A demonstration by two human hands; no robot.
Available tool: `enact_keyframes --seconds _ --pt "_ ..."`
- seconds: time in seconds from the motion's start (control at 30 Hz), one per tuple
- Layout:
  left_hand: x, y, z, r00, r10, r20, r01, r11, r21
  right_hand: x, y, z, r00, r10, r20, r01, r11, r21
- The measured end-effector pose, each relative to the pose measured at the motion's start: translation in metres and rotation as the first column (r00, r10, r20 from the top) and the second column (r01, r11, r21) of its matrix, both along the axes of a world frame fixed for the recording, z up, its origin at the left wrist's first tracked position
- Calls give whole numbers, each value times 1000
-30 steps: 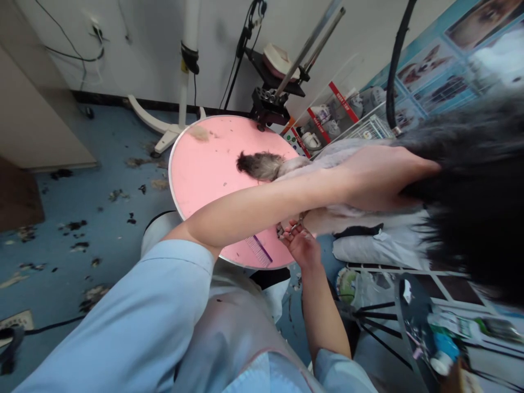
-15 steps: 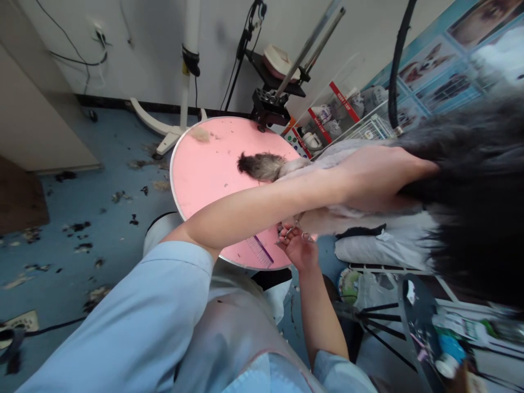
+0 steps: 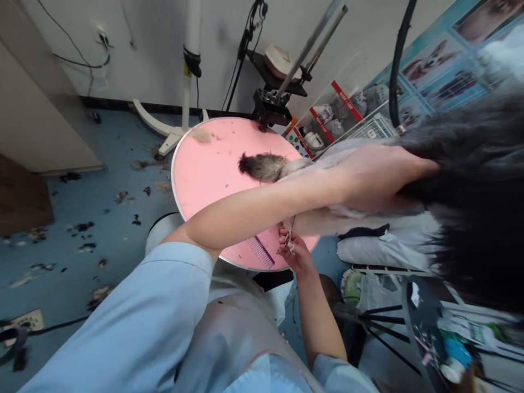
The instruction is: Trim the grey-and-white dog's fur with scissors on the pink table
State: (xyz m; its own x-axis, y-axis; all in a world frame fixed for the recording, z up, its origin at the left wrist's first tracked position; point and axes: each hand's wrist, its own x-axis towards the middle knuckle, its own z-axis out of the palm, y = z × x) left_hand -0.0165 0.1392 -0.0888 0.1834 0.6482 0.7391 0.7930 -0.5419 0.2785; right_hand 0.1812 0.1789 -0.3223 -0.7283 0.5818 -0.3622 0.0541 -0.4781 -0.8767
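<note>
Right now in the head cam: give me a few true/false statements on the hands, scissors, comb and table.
1. The right hand holds a pair of scissors. True.
2. The left hand rests on the table top. False: it is laid on the dog, at the edge of the long dark fur.
3. A purple comb lies on the pink round table, near its front edge. True.
4. The comb is held in the left hand. False: it lies loose on the table, beside the right hand.
5. The floor is swept clean. False: tufts of cut hair are scattered over it.
</note>
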Motion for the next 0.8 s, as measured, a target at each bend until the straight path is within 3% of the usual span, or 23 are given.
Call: enact_keyframes --seconds 0.13,0.27,0.4,0.53,0.67,0.8 --pt "0 2 -2 997 -55 45 54 998 19 0 1 -4 1000 0 -16 -1 998 -64" --pt "-1 1 -2 999 -40 25 40 999 -2 1 1 -9 1000 -8 24 9 1000 -11" --pt "-2 -1 -1 999 -48 23 48 999 -7 -2 -1 -10 1000 -12 -1 12 998 -58" --pt "-1 2 -3 997 -62 43 62 998 0 -4 -5 -10 996 -41 81 42 999 -9" --pt "0 8 -3 995 -81 58 82 996 -17 -4 -7 -11 998 -27 65 30 999 -37" --pt "1 12 -3 991 -97 88 98 995 -7 -3 -6 -13 986 -34 163 34 999 -1"
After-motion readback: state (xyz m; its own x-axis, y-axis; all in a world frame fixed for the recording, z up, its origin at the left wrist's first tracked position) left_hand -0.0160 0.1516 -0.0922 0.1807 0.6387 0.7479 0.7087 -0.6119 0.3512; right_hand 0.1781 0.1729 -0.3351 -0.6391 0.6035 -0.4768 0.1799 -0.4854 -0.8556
